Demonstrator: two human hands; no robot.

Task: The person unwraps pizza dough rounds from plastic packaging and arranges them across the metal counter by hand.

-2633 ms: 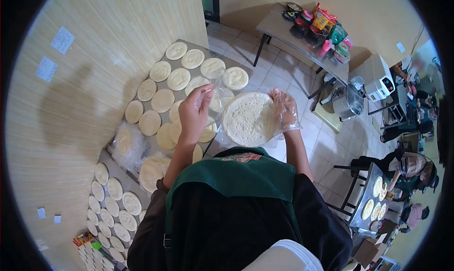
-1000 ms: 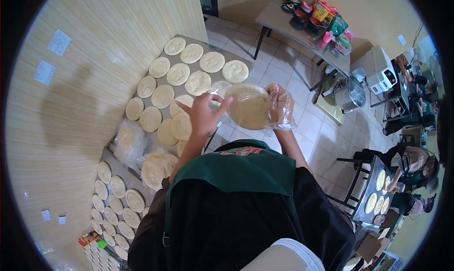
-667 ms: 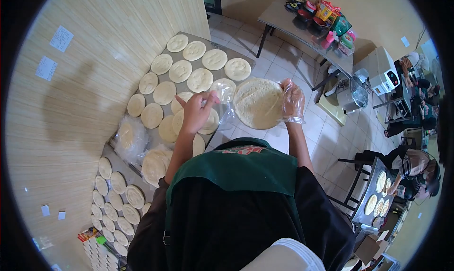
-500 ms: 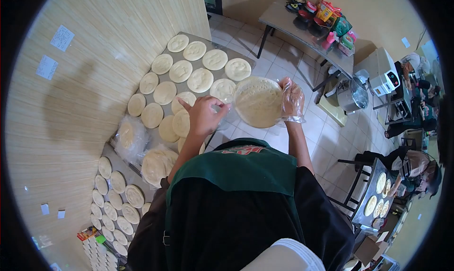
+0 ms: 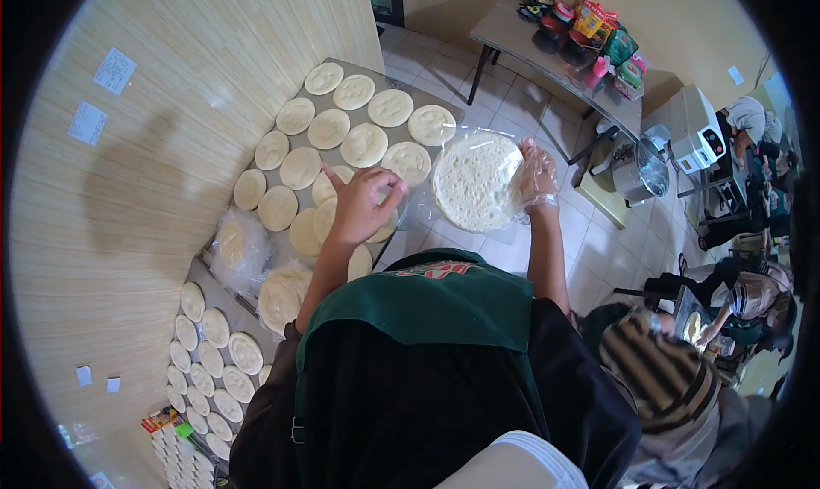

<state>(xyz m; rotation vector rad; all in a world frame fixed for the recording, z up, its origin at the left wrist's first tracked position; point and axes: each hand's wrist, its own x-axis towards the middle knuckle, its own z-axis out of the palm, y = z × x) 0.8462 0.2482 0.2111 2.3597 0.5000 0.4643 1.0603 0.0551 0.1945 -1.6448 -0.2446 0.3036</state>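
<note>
My right hand, in a clear plastic glove, grips the right edge of a round pizza base. The base's pale, pitted face is turned up, and a clear plastic bag lies around it. At the bag's left side my bare left hand is closed in a pinch on the thin film, its other fingers curled. Below that hand is a metal table with several rows of pale round bases, such as one base near my fingers. A bagged stack of bases lies by my left forearm.
Another plastic-wrapped base lies by the wall. A lower left table carries more rounds. Across the tiled floor stands a side table with pans and packets. A person in a striped head covering is close on my right.
The base in my right hand has tilted, now showing its pitted white face more squarely, with the bag spread around it. My left hand shifted slightly left. A person has come in at the lower right.
</note>
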